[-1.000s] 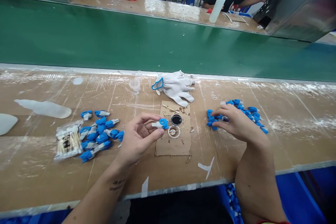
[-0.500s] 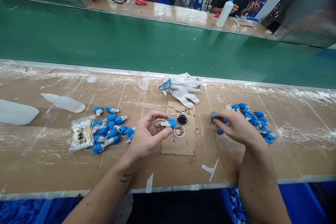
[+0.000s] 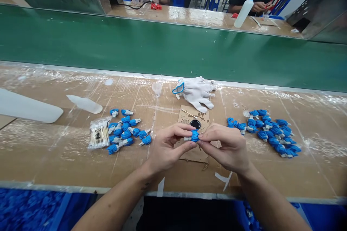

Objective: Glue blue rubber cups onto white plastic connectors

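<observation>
Left of the left hand (image 3: pixel 165 148), a heap of blue parts (image 3: pixel 126 131) and a swab packet (image 3: pixel 99 138) block the tabletop. Right of the right hand (image 3: pixel 226 146) lies another blue pile (image 3: pixel 271 131); bare board separates them. Just beyond both hands sits a black dish (image 3: pixel 195 124), with white gloves (image 3: pixel 196 90) farther off.

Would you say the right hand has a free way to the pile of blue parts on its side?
Probably yes: the right hand pinches a blue part, and only bare bench separates it from the pile.

The scene is seen from a single head-worn camera, aimed forward and down over the surface (image 3: pixel 54 158). The near edge is held close at the bottom, while the green conveyor belt (image 3: pixel 135 47) and a second bench (image 3: pixel 189 14) beyond are taken in farther off.
</observation>
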Available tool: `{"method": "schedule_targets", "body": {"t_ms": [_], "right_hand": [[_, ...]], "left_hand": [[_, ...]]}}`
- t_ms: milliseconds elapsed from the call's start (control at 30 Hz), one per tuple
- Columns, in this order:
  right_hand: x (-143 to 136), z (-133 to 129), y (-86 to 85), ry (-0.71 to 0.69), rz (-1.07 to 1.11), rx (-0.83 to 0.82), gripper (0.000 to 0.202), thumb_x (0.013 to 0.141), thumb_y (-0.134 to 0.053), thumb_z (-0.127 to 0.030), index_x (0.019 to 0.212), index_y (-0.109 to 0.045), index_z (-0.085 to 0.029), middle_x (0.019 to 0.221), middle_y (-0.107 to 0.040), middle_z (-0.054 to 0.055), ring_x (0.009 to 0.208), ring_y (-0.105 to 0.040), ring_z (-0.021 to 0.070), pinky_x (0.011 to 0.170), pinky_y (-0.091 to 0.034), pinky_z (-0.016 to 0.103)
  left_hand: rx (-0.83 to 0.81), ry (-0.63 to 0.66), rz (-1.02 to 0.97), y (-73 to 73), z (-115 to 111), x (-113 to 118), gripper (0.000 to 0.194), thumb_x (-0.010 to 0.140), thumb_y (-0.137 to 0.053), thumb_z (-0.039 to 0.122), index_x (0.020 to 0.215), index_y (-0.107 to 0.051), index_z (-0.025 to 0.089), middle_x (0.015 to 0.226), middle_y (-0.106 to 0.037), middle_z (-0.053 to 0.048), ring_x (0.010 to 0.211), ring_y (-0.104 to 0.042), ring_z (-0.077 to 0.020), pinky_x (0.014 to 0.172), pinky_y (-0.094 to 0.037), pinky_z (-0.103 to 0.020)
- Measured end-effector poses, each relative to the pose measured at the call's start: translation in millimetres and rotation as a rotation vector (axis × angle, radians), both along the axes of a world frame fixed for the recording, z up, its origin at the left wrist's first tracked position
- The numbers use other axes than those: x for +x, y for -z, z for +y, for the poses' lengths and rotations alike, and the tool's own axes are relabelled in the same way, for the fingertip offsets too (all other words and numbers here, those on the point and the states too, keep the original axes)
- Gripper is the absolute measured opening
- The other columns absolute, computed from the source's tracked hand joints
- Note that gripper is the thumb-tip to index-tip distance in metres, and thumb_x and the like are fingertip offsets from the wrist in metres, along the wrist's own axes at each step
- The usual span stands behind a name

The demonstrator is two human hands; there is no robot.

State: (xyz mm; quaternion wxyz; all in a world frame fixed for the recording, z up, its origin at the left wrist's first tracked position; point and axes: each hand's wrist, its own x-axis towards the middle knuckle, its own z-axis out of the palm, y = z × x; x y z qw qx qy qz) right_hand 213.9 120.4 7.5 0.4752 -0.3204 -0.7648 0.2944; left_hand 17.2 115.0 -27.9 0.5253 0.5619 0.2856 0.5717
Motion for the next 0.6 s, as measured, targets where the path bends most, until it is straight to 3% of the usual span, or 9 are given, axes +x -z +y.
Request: {"method": "schedule_targets", "body": {"t_ms": [100, 167, 233, 300, 367, 467, 600], "right_hand": [[0, -1, -1.2, 0.006, -0.007, -0.017, 0.017, 0.086, -0.073, -0.007, 0.091, -0.073, -0.023, 0.077, -0.073, 0.000, 0.070, -0.065, 0.0142, 0.063, -0.052, 0.030], [-1, -2, -2.8, 0.004, -0.016, -0.063, 0.024, 0.087, -0.075, -0.014, 0.109, -0.073, -0.025, 0.091, -0.074, 0.004, 0.078, -0.066, 0.0161, 0.065, -0.054, 0.031], [0, -2, -3.9, -0.031, -0.042, -0.086, 0.045, 0.087, -0.080, -0.025, 0.130, -0.067, -0.025, 0.112, -0.072, 0.009, 0.092, -0.069, 0.0196, 0.069, -0.057, 0.032], [0, -1, -4.2, -0.090, -0.054, -0.070, 0.055, 0.087, -0.081, -0.034, 0.138, -0.063, -0.027, 0.121, -0.072, 0.011, 0.103, -0.070, 0.0224, 0.077, -0.061, 0.035], [-1, -1, -4.0, -0.119, -0.028, -0.037, 0.046, 0.091, -0.077, -0.035, 0.135, -0.066, -0.028, 0.119, -0.076, 0.009, 0.108, -0.072, 0.0230, 0.087, -0.062, 0.038], [-5, -3, -4.1, -0.089, 0.032, 0.020, 0.037, 0.095, -0.072, -0.034, 0.132, -0.068, -0.028, 0.112, -0.079, 0.008, 0.105, -0.074, 0.0236, 0.088, -0.063, 0.041], [-18, -8, -5.6, -0.081, 0.026, 0.130, 0.031, 0.095, -0.071, -0.028, 0.126, -0.067, -0.022, 0.102, -0.078, 0.009, 0.101, -0.072, 0.0241, 0.085, -0.063, 0.041]], "left_hand": [[0.115, -0.073, 0.074, -1.6, -3, -1, 0.016, 0.085, -0.081, 0.013, 0.097, -0.076, 0.023, 0.108, -0.080, -0.009, 0.099, -0.078, -0.0218, 0.084, -0.067, -0.036], [0.195, -0.112, 0.119, -2.4, -5, 0, 0.020, 0.084, -0.081, 0.010, 0.098, -0.076, 0.024, 0.107, -0.080, -0.008, 0.094, -0.079, -0.0217, 0.079, -0.068, -0.035], [0.276, -0.135, 0.145, -3.1, -8, 0, 0.024, 0.083, -0.081, 0.008, 0.100, -0.075, 0.025, 0.107, -0.080, -0.007, 0.092, -0.079, -0.0208, 0.076, -0.068, -0.033], [0.337, -0.134, 0.151, -4.2, -10, 0, 0.028, 0.084, -0.080, 0.007, 0.104, -0.074, 0.026, 0.107, -0.080, -0.006, 0.093, -0.079, -0.0193, 0.077, -0.067, -0.031], [0.369, -0.119, 0.168, -5.9, -10, -1, 0.029, 0.086, -0.077, 0.007, 0.107, -0.073, 0.027, 0.110, -0.077, -0.006, 0.098, -0.078, -0.0193, 0.081, -0.067, -0.031], [0.387, -0.144, 0.224, -7.4, -12, -2, 0.022, 0.090, -0.072, 0.008, 0.100, -0.072, 0.026, 0.112, -0.070, -0.008, 0.113, -0.070, -0.0225, 0.086, -0.066, -0.034], [0.361, -0.170, 0.201, -3.8, -16, 5, 0.016, 0.092, -0.068, 0.008, 0.094, -0.065, 0.024, 0.098, -0.058, -0.006, 0.098, -0.065, -0.0171, 0.074, -0.063, -0.024]]}}
